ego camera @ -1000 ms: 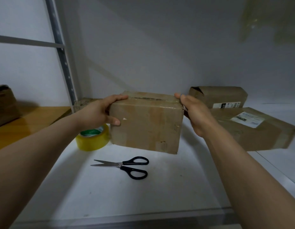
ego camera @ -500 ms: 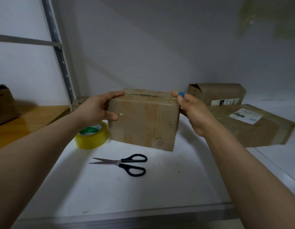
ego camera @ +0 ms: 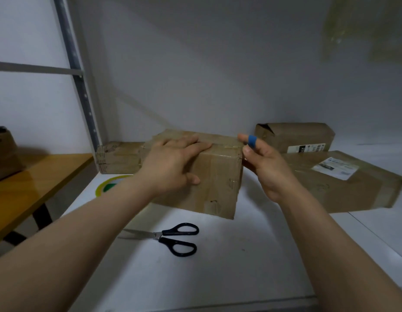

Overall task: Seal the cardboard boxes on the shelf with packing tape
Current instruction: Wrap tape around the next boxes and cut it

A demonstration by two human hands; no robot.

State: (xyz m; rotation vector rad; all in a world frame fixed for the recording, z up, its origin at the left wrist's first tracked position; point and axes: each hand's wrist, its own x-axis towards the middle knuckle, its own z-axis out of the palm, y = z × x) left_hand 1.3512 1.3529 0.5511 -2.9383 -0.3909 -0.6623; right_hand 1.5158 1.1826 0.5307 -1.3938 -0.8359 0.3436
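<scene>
White shelf board (ego camera: 218,273) and a bare grey wall frame the job. On that board, near the middle, sits the cardboard box (ego camera: 218,176) I am working on, tilted a little toward me. A moment ago I gripped it by both ends; now my left hand (ego camera: 170,165) has slid across its top, palm down, fingers together and flat along the centre seam, thumb pressed on the front face. My right hand (ego camera: 267,167) has let go and hovers just beside the right end, fingers loosely apart, holding nothing, a blue band on one finger. I judge the box is placed and steadied, ready for taping. Half hidden behind my left forearm, the yellow tape roll (ego camera: 105,188) lies untouched; the black-handled scissors (ego camera: 173,238) lie in front. Three more boxes wait: a small one (ego camera: 119,157) at the back left, two (ego camera: 294,136) (ego camera: 344,188) to the right.
</scene>
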